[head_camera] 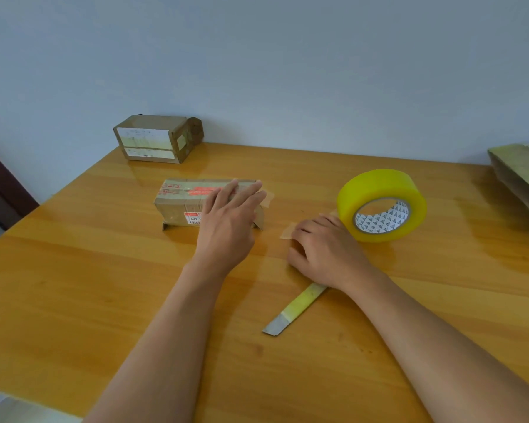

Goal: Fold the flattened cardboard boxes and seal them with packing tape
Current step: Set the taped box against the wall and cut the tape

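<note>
1. At the far left of the table [74, 270] we are seeing a folded box [158, 138] with white labels, standing near the wall. It looks already taped, so we judge that this one is finished.
2. Nearer to the middle we are working on a second box [180, 206]. Our left hand [226, 221] is lying on its right end with the fingers straight, and it seems to be pressing a tape strip [268, 196] which is sticking out past the end.
3. Our right hand [324, 248] is resting on the table with the fingers curled; we cannot tell if it is holding anything. A small tape piece [287, 232] is lying just beside its fingertips.
4. A cutter [293, 309] is lying partly under the right wrist.
5. The yellow tape roll [382, 206] is standing tilted, just beside the right hand.
6. At the far right edge, flattened cardboard [519, 175] is waiting, so we think folding and sealing are remaining.
</note>
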The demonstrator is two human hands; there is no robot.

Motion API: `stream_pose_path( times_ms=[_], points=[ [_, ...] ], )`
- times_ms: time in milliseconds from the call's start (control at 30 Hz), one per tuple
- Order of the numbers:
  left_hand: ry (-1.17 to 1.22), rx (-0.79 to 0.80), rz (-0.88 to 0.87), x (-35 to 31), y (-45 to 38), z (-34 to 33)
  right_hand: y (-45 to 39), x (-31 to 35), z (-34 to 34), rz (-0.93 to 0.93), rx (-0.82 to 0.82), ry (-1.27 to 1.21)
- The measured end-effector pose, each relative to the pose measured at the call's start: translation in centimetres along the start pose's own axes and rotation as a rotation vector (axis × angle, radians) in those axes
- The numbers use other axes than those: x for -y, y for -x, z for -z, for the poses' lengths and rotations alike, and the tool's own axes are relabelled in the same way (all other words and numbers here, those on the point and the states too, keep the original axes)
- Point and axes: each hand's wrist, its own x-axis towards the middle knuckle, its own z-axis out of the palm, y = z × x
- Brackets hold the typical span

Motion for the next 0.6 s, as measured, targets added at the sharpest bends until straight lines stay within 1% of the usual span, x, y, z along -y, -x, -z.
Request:
stream_pose_path(
  times_ms=[200,333,400,433,500,533,600],
  points=[
    [0.001,0.005,0.003,-0.1,0.1,0.0,0.1,0.5,0.7,-0.017,0.123,-0.066],
    [0.01,0.001,0.002,-0.2,0.1,0.1,0.0,0.5,0.9,-0.017,0.14,-0.108],
    [0.014,0.003,0.002,-0.2,0.1,0.1,0.0,0.6,0.7,-0.037,0.084,-0.169],
    [0.019,0.001,0.001,-0.2,0.2,0.1,-0.1,0.7,0.7,-0.073,0.026,-0.246],
    [0.03,-0.016,-0.004,-0.1,0.3,0.1,-0.6,1.0,1.0,-0.196,-0.076,-0.496],
    [0.032,-0.024,-0.006,-0.1,0.3,0.1,-1.0,1.3,1.4,-0.274,-0.081,-0.637],
    [0.03,-0.033,-0.014,-0.1,0.3,0.1,-2.3,1.8,2.2,-0.435,-0.032,-0.951]
  ],
)
